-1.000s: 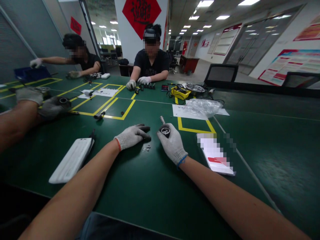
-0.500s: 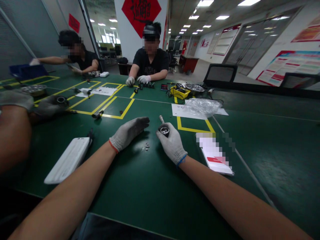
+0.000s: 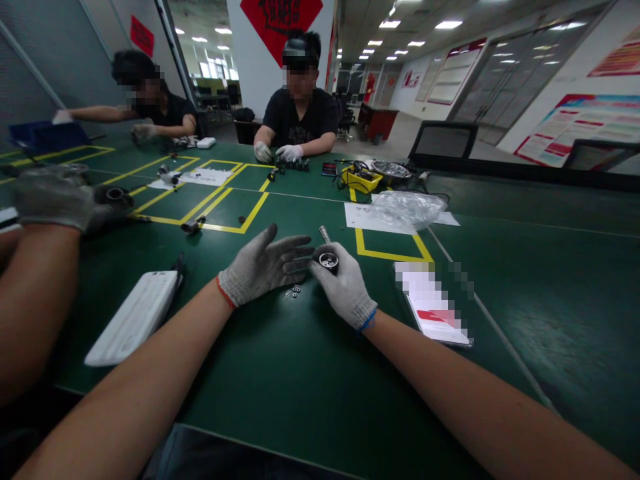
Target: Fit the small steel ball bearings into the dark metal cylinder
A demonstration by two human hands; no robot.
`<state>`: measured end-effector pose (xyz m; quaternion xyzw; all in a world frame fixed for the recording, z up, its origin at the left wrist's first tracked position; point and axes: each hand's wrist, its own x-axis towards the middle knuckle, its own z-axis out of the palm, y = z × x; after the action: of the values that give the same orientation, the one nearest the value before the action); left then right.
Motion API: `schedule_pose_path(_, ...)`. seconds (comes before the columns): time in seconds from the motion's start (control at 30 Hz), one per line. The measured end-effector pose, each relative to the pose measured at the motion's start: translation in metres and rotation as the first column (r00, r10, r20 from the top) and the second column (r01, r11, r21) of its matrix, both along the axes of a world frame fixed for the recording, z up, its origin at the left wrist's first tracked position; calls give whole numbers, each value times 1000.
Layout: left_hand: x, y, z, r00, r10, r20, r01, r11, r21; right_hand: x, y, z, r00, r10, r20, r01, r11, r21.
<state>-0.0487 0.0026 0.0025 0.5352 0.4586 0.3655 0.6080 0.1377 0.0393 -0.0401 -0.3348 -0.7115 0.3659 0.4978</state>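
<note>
Yellow tape marks out the green desk (image 3: pixel 300 380). The left hand (image 3: pixel 263 263), empty with fingers spread, has moved in beside the right hand (image 3: pixel 345 283), seemingly bringing both to one piece; whether they touch is unclear. The right hand's curled fingers grip a round part (image 3: pixel 329 261), black-sided with a silvery, recessed face, above the desk near small rings (image 3: pixel 296 291).

Left forearm (image 3: pixel 150 380) enters from 8 o'clock, right forearm (image 3: pixel 465 380) from 4. Left hand (image 3: pixel 265 270), gloved, spread; fingers (image 3: pixel 293 247) towards 3 o'clock, thumb (image 3: pixel 265 238) raised towards 1. Right hand (image 3: pixel 347 280), gloved, curled, directed towards 11.
</note>
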Motion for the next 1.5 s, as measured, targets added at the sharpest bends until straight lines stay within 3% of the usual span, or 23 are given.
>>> schedule_pose_path(0.3, -9, 1, 0, 986, 31, 161, -19, 997, -77, 1, -2, 1, 999, 42, 18, -42, 999, 5)
schedule_pose_path(0.5, -14, 8, -8, 998, 68, -15, -67, 996, 56, 1, -2, 3, 1000, 13, 15, -13, 1000, 24)
schedule_pose_path(0.6, -19, 10, -10, 973, 94, -209, -54, 980, 189, 2, -3, 4, 1000, 4, 18, -4, 1000, 25)
schedule_pose_path(0.67, -21, 10, -8, 919, 46, -391, 61, 964, 257, 2, -3, 4, 1000, 2, 19, -3, 1000, 27)
schedule_pose_path(0.77, -22, 7, -4, 794, -58, -605, 264, 930, 257, 2, -3, 4, 1000, 7, 20, -7, 1000, 30)
schedule_pose_path(0.9, -17, 4, -1, 604, -43, -796, 336, 919, 205, 1, -3, 4, 1000, 10, 19, -11, 1000, 28)
schedule_pose_path(1.0, -13, 4, -1, 564, -48, -824, 344, 921, 182, 1, -3, 5, 1000, 18, 15, -19, 999, 30)
schedule_pose_path(1.5, -8, 5, -8, 552, -2, -834, 395, 881, 259, 1, -1, 0, 1000, 23, 15, -24, 999, 42)
